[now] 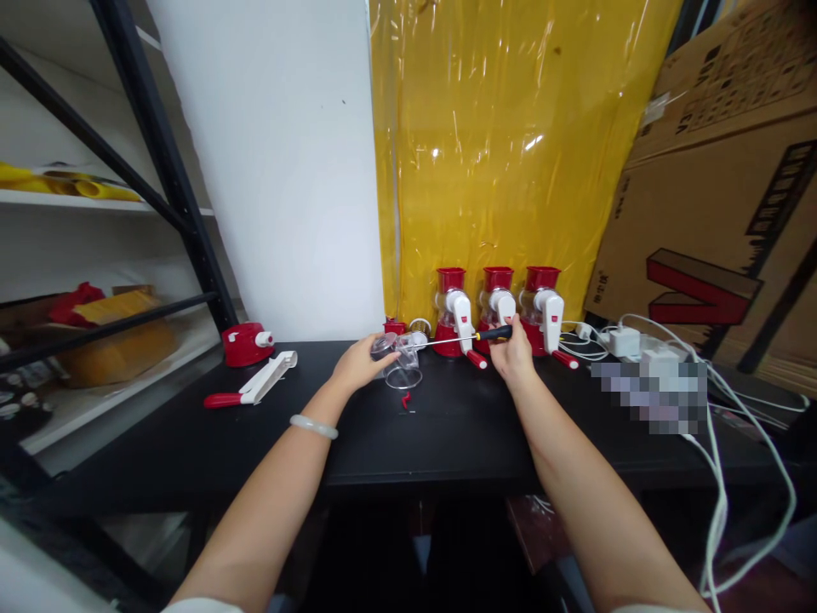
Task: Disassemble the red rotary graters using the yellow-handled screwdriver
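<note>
My left hand (358,364) is closed around a clear plastic grater body (403,375), holding it just over the black table. In my right hand (512,351) is a screwdriver (494,333) with a black and yellow handle, its long shaft pointing left. The shaft's tip reaches the clear body near a white part; whether it touches a screw is too small to tell. A small red piece (406,399) lies on the table just below. Behind the clear body sit a red part (394,326) and a round white-rimmed part (419,327).
Three red and white rotary graters (452,311) stand in a row at the back. On the left are a red base (242,344) and a white crank arm (269,378) with a red handle. White chargers and cables (624,343) lie at right, beside a large cardboard box (715,196).
</note>
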Motion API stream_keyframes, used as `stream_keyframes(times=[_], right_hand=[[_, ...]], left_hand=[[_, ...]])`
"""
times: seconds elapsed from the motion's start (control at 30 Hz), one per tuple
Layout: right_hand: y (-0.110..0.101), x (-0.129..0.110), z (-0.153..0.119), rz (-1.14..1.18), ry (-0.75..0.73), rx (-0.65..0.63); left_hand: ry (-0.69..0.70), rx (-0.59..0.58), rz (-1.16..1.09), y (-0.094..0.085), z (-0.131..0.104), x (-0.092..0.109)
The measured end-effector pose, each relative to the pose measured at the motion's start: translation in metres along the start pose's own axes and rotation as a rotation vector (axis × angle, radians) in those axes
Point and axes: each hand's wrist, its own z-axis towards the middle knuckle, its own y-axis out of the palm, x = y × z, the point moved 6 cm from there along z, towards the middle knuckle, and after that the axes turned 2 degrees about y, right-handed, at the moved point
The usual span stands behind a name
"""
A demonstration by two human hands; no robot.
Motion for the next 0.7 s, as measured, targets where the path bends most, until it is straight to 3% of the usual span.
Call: stream_keyframes(times=[0.17, 0.43, 0.7], right_hand=[[-0.0030, -0.0006, -0.0010, -0.127, -0.060, 0.024], [-0.0037, 0.0011, 0.0008, -0.068, -0.033, 0.027], [0.0000, 0.0025, -0.0023, 0.000, 0.089, 0.000]], left_hand=[[-0.017, -0.011, 0.002, 0.0010, 0.0006, -0.0026], [-0.016, -0.014, 0.007, 0.0010, 0.0005, -0.0020], [-0.020, -0.008, 0.009, 0.0015, 0.0009, -0.0036]])
